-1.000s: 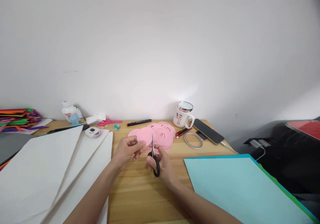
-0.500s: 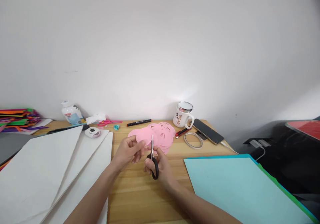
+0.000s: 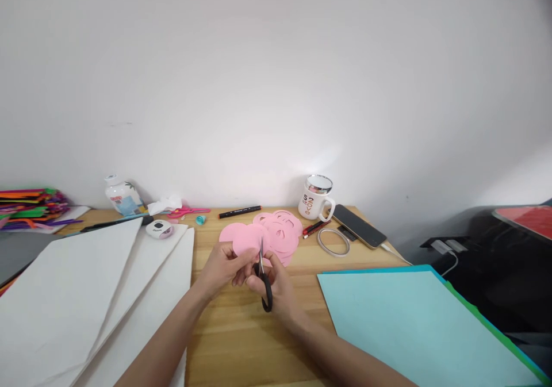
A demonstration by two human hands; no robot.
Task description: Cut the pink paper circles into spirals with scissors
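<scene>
My left hand [image 3: 227, 265] pinches the lower edge of a round pink paper piece [image 3: 247, 238] between thumb and fingers. Black-handled scissors [image 3: 266, 289] are gripped in my right hand [image 3: 276, 286], blades pointing away from me and up against the right edge of that paper. Whether the blades are open or closed is hard to make out. Just behind my hands, a pile of pink paper circles and rings [image 3: 282, 232] lies on the wooden table [image 3: 241, 335]. Some of the pile is hidden by the held piece and my fingers.
A white mug [image 3: 314, 200], a roll of tape [image 3: 333, 243] and a phone [image 3: 360, 227] are at the back right. Light blue sheets [image 3: 409, 324] cover the right front; white sheets [image 3: 77, 306] cover the left. A black marker [image 3: 240, 212] and pink scissors [image 3: 192, 210] lie near the wall.
My left hand has shifted slightly right, closer to my right hand. The held paper has moved a little left and down, and its edge now meets the scissor blades lower.
</scene>
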